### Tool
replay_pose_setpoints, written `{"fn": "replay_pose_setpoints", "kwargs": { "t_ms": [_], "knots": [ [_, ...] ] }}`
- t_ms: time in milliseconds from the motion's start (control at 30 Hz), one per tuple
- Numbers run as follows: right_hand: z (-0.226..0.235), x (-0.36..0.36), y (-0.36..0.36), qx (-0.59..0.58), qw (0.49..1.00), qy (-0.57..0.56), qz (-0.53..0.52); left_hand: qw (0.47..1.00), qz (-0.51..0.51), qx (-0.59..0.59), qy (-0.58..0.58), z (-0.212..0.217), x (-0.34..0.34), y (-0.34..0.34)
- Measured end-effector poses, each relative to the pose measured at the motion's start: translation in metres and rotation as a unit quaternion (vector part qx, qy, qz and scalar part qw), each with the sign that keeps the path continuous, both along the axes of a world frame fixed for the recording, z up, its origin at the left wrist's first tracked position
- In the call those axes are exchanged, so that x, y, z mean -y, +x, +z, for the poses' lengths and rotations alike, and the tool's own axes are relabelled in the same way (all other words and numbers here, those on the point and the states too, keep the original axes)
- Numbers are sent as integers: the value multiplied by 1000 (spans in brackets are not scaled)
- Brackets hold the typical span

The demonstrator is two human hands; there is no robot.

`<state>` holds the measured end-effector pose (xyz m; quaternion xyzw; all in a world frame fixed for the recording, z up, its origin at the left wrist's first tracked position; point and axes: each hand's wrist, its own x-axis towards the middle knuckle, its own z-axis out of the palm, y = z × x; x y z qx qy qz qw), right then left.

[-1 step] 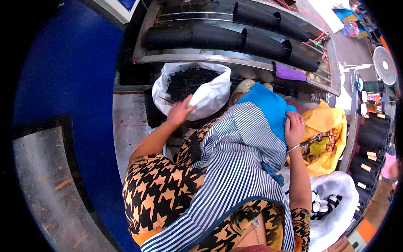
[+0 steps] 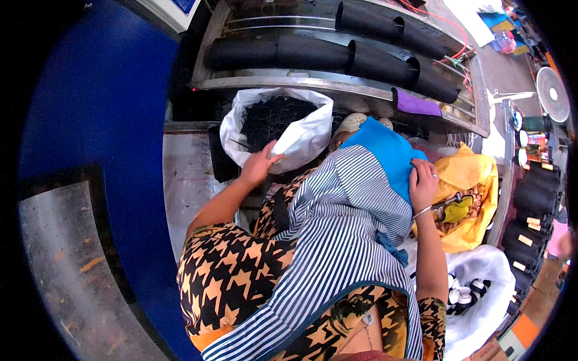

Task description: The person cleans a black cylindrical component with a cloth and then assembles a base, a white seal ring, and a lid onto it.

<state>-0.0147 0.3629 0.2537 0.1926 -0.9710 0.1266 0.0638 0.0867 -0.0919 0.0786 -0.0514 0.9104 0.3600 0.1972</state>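
Observation:
My left hand (image 2: 257, 167) is at the near rim of a white sack (image 2: 310, 135) filled with thin black strips (image 2: 274, 120). Its thumb and forefinger are apart, and I make out nothing held between them. My right hand (image 2: 424, 182), with a ring and a bracelet, lies over the right edge of a bright blue cloth (image 2: 385, 153) on my lap. Its fingers are spread on the cloth and slightly bent; the thumb is hidden. A blue-and-white striped apron (image 2: 337, 240) covers my front and meets the blue cloth.
Ahead stands a metal frame (image 2: 241, 82) with black tubular pieces (image 2: 313, 51) on rods and a purple cloth (image 2: 418, 103) on its edge. At right are a yellow sack (image 2: 466, 168) of small brownish pieces, a white sack (image 2: 490, 271) with white-and-black pieces and a fan (image 2: 551, 93).
My left hand has shifted slightly downward at the sack's rim and looks less blurred. My right hand stays on the blue cloth.

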Motion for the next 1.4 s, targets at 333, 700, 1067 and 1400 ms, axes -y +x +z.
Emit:
{"fn": "replay_pose_setpoints", "kwargs": {
  "t_ms": [333, 700, 1067, 1400],
  "knots": [
    [-6, 4, -2, -6, 999, 39, 3, 962, -111, -108, -224, -5, -6, 61],
    [-4, 5, -1, -12, 999, 52, -2, 965, 123, -163, -166, -43, -15, -9],
    [-4, 2, -3, 7, 999, 35, -3, 976, -20, -169, -139, -107, 18, 3],
    [-3, 16, -4, 16, 996, 85, -7, 873, 374, -182, -256, -77, 110, 41]
  ]
}}
